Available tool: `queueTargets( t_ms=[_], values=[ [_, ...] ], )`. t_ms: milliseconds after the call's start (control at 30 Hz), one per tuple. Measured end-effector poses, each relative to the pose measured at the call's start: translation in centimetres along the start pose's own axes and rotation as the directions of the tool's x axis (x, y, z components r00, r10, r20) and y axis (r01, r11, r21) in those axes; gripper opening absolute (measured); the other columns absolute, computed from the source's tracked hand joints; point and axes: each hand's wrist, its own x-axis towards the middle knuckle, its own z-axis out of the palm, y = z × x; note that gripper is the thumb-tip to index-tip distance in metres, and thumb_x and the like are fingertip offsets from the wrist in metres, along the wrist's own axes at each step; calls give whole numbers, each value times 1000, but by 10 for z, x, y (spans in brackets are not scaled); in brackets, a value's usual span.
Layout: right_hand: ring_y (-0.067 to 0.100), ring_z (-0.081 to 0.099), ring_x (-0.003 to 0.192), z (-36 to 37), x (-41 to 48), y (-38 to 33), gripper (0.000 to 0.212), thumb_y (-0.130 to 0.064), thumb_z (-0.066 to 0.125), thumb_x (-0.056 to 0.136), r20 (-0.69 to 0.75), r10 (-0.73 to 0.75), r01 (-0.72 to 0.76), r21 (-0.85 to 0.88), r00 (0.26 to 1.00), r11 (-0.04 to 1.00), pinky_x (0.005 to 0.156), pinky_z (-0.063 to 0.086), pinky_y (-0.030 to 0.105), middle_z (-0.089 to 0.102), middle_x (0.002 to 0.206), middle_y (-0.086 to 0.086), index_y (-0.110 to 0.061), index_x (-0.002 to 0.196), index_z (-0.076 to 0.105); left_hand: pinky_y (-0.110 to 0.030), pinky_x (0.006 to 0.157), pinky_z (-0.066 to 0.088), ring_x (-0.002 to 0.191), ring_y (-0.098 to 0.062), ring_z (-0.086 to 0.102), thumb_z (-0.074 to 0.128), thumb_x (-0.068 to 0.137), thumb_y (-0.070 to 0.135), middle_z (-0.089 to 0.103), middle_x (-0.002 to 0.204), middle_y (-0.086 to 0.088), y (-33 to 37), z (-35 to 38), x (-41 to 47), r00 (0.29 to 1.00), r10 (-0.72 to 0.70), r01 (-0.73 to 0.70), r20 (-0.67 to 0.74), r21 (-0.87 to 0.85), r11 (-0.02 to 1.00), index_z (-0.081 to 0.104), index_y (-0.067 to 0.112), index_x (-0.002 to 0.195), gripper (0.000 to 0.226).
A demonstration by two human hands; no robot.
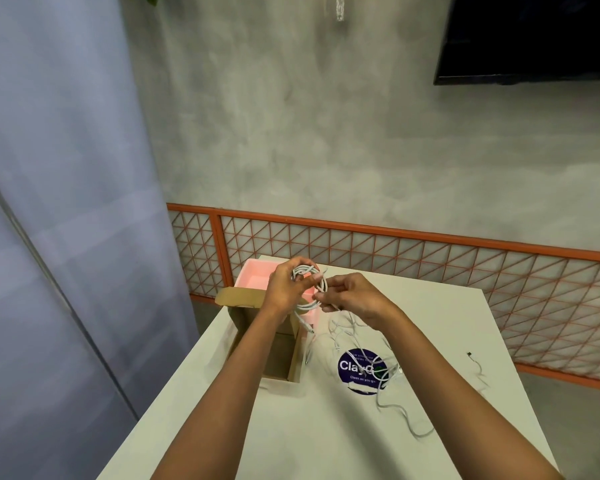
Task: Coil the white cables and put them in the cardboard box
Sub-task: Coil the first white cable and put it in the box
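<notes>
grey plaster wall – orange lattice railing along its base – white table, dark screen, blue-grey curtain.

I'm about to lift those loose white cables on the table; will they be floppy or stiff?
Probably floppy: the loose cables lie in wavy bends on the table. Likely to tangle, since strands cross over the blue sticker. Probably light, being thin.

On the table, the cardboard box stands left of the loose cables.
</notes>
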Motion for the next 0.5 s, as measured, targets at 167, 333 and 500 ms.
queueTargets(
  t_ms=[167,333,500],
  values=[
    [20,71,67,5,1,-14,16,-16,73,82,-272,-88,-42,-437,958,899,77,59,37,73,75,11,0,85,73,-31,77,51,86,-17,64,72,81,14,70,92,-5,-1,6,1,994,25,-13,-107,111,994,65,9,99,21],
    [15,71,71,3,-8,-30,17,-21,68,87,-200,-143,5,-566,969,824,79,57,37,74,75,6,-8,77,71,-31,81,52,94,-20,64,70,83,16,69,100,-7,-4,8,0,983,56,-15,-176,229,973,63,14,101,20],
    [11,65,59,-1,-22,-37,7,-8,68,85,-67,-138,108,-330,988,938,67,55,25,70,71,8,-5,80,69,-29,78,51,91,-16,63,68,85,13,69,98,-4,-3,5,-4,971,105,-42,-213,281,959,61,10,103,20]
  ],
)
